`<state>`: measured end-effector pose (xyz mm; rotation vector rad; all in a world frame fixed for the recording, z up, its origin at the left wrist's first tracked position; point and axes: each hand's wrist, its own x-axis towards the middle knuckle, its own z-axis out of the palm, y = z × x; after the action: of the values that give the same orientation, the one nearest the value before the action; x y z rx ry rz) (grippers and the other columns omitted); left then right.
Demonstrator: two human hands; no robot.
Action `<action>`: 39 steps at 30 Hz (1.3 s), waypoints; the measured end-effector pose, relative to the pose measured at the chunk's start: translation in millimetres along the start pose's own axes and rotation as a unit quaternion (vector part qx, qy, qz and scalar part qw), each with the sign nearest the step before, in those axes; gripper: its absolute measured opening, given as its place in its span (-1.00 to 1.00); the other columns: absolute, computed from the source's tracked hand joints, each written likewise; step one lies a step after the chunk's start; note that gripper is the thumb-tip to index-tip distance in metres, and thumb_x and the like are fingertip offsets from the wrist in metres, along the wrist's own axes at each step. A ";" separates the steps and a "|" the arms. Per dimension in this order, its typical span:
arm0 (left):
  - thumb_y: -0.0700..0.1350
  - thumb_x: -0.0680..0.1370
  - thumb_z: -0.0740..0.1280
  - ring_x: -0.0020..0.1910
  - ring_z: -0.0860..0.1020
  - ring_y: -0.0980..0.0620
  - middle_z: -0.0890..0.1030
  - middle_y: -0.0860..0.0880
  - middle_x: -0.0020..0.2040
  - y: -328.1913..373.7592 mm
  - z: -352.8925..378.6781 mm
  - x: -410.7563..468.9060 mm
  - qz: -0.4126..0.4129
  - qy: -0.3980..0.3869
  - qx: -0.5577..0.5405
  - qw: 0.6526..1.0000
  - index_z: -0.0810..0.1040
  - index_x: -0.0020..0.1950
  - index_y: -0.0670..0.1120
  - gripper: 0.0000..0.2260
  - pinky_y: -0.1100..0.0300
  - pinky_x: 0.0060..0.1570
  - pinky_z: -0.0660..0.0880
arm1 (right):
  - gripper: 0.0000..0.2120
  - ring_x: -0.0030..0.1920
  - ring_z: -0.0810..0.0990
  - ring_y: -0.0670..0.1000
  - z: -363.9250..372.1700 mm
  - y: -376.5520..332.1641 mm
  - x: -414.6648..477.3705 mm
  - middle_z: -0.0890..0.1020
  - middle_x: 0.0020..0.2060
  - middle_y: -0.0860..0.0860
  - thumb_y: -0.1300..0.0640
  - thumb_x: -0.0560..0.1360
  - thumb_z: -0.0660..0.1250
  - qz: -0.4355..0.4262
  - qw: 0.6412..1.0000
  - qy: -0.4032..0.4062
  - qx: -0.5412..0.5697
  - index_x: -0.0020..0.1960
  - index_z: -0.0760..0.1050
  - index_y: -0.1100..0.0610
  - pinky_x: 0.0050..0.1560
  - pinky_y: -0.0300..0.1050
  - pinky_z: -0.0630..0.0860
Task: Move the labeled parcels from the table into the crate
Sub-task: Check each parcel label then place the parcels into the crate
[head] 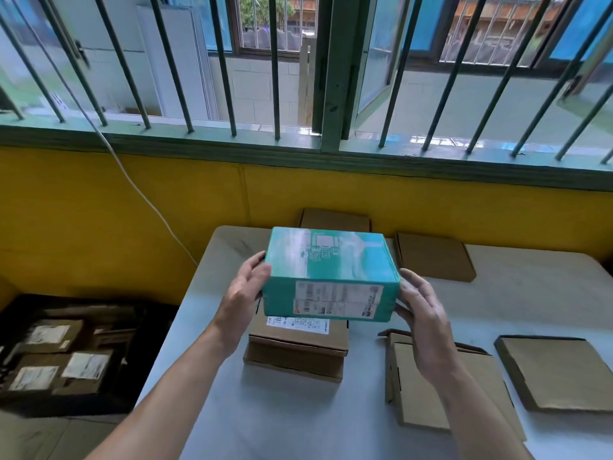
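Note:
A teal parcel [328, 270] with a white label on its near side is held up above the table [298, 419]. My left hand [247, 287] presses against its left end, fingers straight. My right hand [421, 307] presses flat against its right end. Under the teal parcel, a brown cardboard parcel [298, 340] with a white label sits on top of another brown box. A dark crate [66, 353] stands on the floor to the left of the table and holds several labeled brown parcels.
Several plain brown cardboard boxes lie on the table: two at the back [434, 257], a flat one at right [557, 373], another near my right forearm [428, 393]. A yellow wall and barred window stand behind. A white cable [142, 194] hangs down the wall.

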<state>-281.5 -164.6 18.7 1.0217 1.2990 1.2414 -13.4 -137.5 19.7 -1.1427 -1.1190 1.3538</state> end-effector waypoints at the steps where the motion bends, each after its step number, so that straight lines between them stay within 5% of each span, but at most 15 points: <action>1: 0.30 0.54 0.15 0.14 0.59 0.02 0.65 0.03 0.08 -1.2 0.3 0.1 0.002 0.009 0.012 1.000 0.39 0.40 0.16 -0.53 0.23 0.02 0.56 | -0.72 0.14 0.59 0.06 -0.6 -1.0 0.8 0.66 0.05 0.08 0.02 0.58 0.22 -0.007 1.000 0.007 -0.005 0.28 0.46 -0.01 0.07 -0.10 0.52; 4: 0.35 0.53 0.01 0.10 0.60 0.05 0.65 -0.01 0.04 -1.6 4.7 -1.8 0.004 0.009 0.016 1.000 0.56 0.24 0.22 -0.53 0.09 0.14 0.49 | -0.65 0.02 0.60 -0.04 2.1 -5.1 0.9 0.67 -0.03 0.05 -0.10 0.54 0.16 -0.017 1.000 0.007 -0.021 0.23 0.54 -0.04 -0.05 -0.20 0.55; 7: 0.28 0.60 -0.01 0.06 0.60 0.07 0.65 0.00 0.03 1.8 9.2 -4.5 0.009 0.035 0.017 0.999 0.59 0.16 0.31 -0.60 0.28 -0.03 0.50 | -0.60 -0.06 0.63 -0.05 4.0 -8.4 0.3 0.69 -0.07 0.04 -0.18 0.54 0.21 -0.013 1.000 0.015 -0.007 0.23 0.56 0.03 -0.14 -0.25 0.58; 12: 0.12 0.62 0.14 0.01 0.63 0.02 0.58 -0.18 0.13 6.5 13.7 -5.4 0.019 0.116 -0.014 0.993 0.60 0.06 0.17 -0.76 0.41 -0.25 0.53 | -0.56 -0.14 0.66 -0.06 5.3 -11.2 -2.5 0.71 -0.16 0.03 -0.21 0.48 0.19 -0.019 0.999 0.049 -0.008 0.13 0.60 0.07 -0.21 -0.26 0.59; 17: 0.17 0.51 0.17 -0.05 0.62 -0.03 0.62 -0.18 -0.03 11.1 21.2 -12.0 0.079 0.164 -0.024 0.983 0.56 0.03 -0.07 -0.64 0.38 -0.26 0.53 | -0.68 -0.19 0.67 -0.09 10.5 -24.7 -9.1 0.70 -0.22 -0.02 -0.22 0.51 0.24 -0.060 0.995 0.084 -0.010 -0.03 0.65 -0.06 -0.30 -0.27 0.57; 22: 0.14 0.59 0.22 -0.03 0.63 0.00 0.55 -0.26 0.07 19.6 27.1 -18.3 0.129 0.171 -0.066 0.974 0.66 -0.16 0.20 -0.75 0.29 -0.19 0.57 | -0.71 -0.19 0.66 -0.05 10.7 -40.7 -14.0 0.70 -0.20 0.02 -0.05 0.61 0.19 -0.088 0.990 0.107 -0.010 -0.03 0.63 0.06 -0.30 -0.25 0.57; 28: 0.11 0.56 0.18 -0.03 0.64 0.01 0.55 -0.22 0.05 23.7 34.3 -21.3 0.142 0.171 -0.093 0.970 0.65 -0.12 0.20 -0.75 0.27 -0.20 0.57 | -0.72 -0.19 0.66 -0.06 9.4 -49.5 -17.1 0.70 -0.21 0.00 -0.03 0.62 0.18 -0.101 0.989 0.110 -0.014 -0.06 0.63 0.05 -0.32 -0.27 0.56; 34: 0.13 0.54 0.17 -0.08 0.64 0.06 0.67 -0.01 -0.12 11.2 31.7 -25.0 0.108 0.217 -0.074 0.967 0.57 0.03 -0.02 -0.71 0.30 -0.21 0.56 | -0.72 -0.20 0.67 -0.07 13.8 -40.5 -10.2 0.70 -0.20 0.01 -0.11 0.55 0.22 -0.066 0.994 0.084 -0.012 -0.11 0.64 -0.01 -0.32 -0.23 0.57; 39: 0.20 0.55 0.13 0.05 0.61 0.00 0.67 -0.04 -0.02 -7.0 6.5 -43.3 0.026 0.295 -0.057 0.953 0.61 0.14 0.11 -0.65 0.21 -0.06 0.52 | -0.78 -0.20 0.67 -0.14 42.1 -10.8 -3.9 0.71 -0.22 -0.03 -0.04 0.60 0.21 -0.010 0.999 0.027 -0.025 0.01 0.62 -0.02 -0.33 -0.31 0.55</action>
<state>-269.6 -207.3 17.0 0.6173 1.6281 1.7225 -53.6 -142.6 35.9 -1.1933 -1.1283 1.2792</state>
